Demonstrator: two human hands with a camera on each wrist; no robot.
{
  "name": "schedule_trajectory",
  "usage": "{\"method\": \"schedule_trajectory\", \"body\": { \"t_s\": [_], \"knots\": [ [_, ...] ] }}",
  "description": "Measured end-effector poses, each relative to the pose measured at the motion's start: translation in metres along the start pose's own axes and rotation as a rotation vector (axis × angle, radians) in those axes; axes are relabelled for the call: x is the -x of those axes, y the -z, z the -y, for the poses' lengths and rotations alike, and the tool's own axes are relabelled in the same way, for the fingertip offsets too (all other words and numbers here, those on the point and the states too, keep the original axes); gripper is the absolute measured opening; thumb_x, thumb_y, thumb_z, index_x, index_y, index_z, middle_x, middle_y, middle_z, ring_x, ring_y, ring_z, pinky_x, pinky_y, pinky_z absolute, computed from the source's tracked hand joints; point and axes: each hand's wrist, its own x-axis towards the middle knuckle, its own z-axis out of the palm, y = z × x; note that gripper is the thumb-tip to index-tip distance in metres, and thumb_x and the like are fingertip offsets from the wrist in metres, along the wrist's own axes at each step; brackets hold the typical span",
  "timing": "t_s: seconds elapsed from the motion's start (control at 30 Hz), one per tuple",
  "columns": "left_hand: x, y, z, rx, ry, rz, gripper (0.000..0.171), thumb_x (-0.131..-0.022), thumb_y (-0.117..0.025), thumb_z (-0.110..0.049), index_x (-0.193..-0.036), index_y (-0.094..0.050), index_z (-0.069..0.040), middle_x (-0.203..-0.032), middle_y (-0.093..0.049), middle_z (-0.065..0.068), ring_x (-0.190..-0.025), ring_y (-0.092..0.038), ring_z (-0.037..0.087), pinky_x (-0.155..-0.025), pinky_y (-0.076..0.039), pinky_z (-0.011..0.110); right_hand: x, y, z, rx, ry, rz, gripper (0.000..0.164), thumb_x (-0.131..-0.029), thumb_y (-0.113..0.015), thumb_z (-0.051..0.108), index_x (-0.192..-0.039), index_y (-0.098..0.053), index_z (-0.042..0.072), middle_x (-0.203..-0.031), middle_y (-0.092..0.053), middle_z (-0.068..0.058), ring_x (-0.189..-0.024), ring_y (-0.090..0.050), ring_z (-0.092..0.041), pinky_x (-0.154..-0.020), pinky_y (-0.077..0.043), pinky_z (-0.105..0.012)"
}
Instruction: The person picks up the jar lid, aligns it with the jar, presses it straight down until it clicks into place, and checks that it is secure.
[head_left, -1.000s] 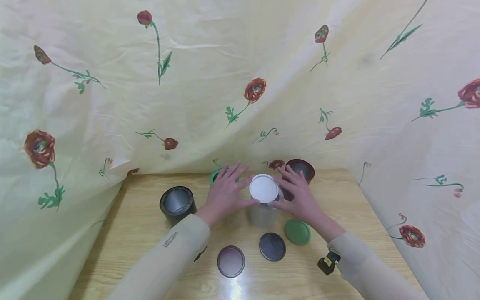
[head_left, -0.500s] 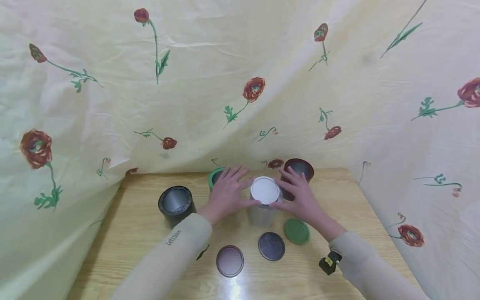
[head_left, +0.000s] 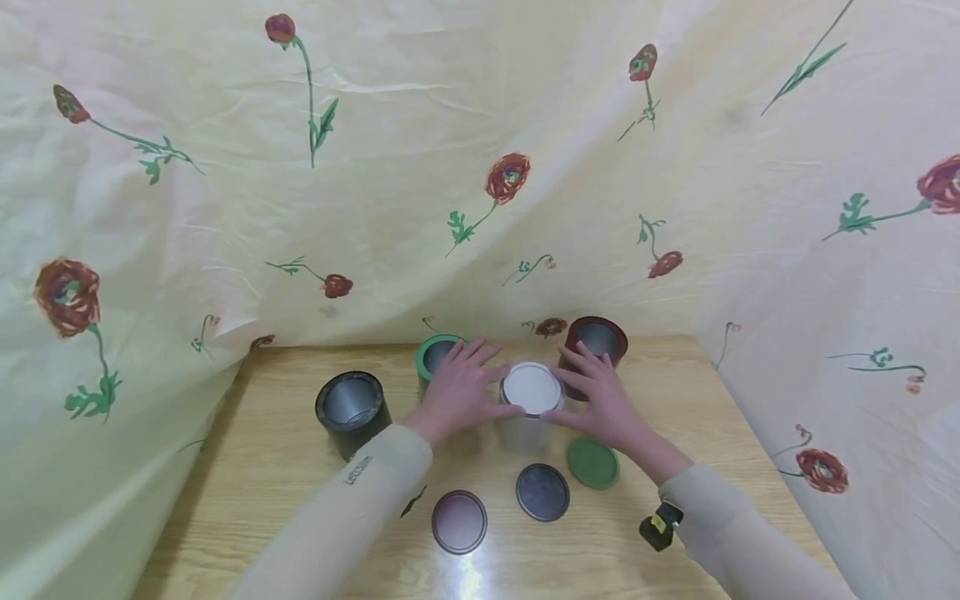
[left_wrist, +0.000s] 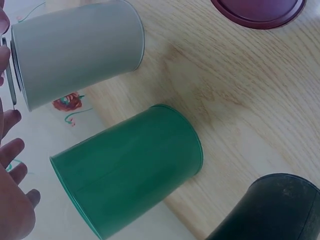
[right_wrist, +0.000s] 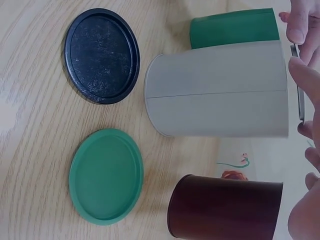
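Observation:
A round white lid (head_left: 531, 388) is held level between both hands, close over the mouth of a pale grey-white canister (left_wrist: 80, 50). The left hand (head_left: 461, 390) pinches its left edge with thumb and fingertips. Opposite it, the right hand (head_left: 602, 398) grips the right edge the same way, the two thumbs meeting near the front. In the right wrist view, a narrow gap shows between the lid's edge and the upright canister's rim. A green canister (left_wrist: 130, 170) stands behind the left hand, and a dark red canister (right_wrist: 225, 207) behind the right.
To the left stands an open black canister (head_left: 354, 429). Three loose lids lie on the wooden table (head_left: 247, 500) in front: dark red (head_left: 460, 522), black (head_left: 543, 492) and green (head_left: 592, 462). A flowered cloth (head_left: 405, 192) hangs behind the table and along its sides.
Both hands have lowered the white lid slightly toward the canister and toward the person. The canisters and loose lids have stayed in place.

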Motion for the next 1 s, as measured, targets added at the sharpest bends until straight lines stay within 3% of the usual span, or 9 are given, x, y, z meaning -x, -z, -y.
{"method": "schedule_trajectory", "body": {
  "t_s": [0.53,1.0],
  "knots": [
    [-0.005,-0.0025,-0.0015,-0.032,0.025,0.059,0.081,-0.09,-0.061,-0.082,-0.153,-0.062,-0.03,-0.169,-0.044,0.002,-0.162,-0.027,0.03,-0.13,-0.027,0.055,0.0031,-0.0034,-0.0024,0.002,-0.06,0.061,0.069,-0.085,-0.091,0.034,-0.144,-0.068,0.005,-0.165,-0.045,-0.022,-0.158,-0.026,-0.052,-0.124,-0.009,-0.078],
    [-0.0065,-0.0057,-0.002,-0.109,0.004,0.073,0.083,-0.092,-0.055,-0.085,-0.154,-0.06,-0.03,-0.171,-0.041,0.003,-0.161,-0.029,0.031,-0.127,-0.031,0.058,0.0068,-0.0023,0.0022,0.023,-0.039,0.068,0.069,-0.09,-0.086,0.032,-0.146,-0.064,0.0,-0.164,-0.044,-0.026,-0.157,-0.026,-0.053,-0.122,-0.01,-0.08]
  ]
}}
